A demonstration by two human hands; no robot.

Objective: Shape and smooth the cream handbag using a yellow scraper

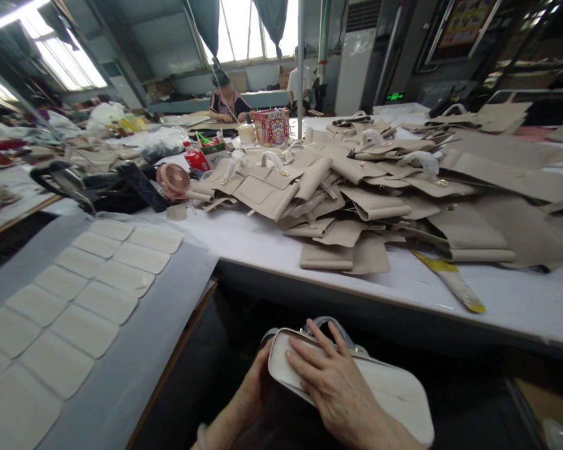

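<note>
A cream leather bag [394, 390] with a handle lies in my lap, below the table edge. My right hand [331, 375] presses flat on its top face, fingers stretched out toward the left end. My left hand [253, 390] cups the bag's left end from underneath; most of its fingers are hidden behind the bag.
A big heap of beige leather bag pieces [356, 200] covers the white table [263, 250] ahead. Rows of cream flap-shaped pieces [75, 294] lie on a grey board at left. A pink fan [173, 178] and black bags [98, 187] stand behind. A person [228, 100] sits far back.
</note>
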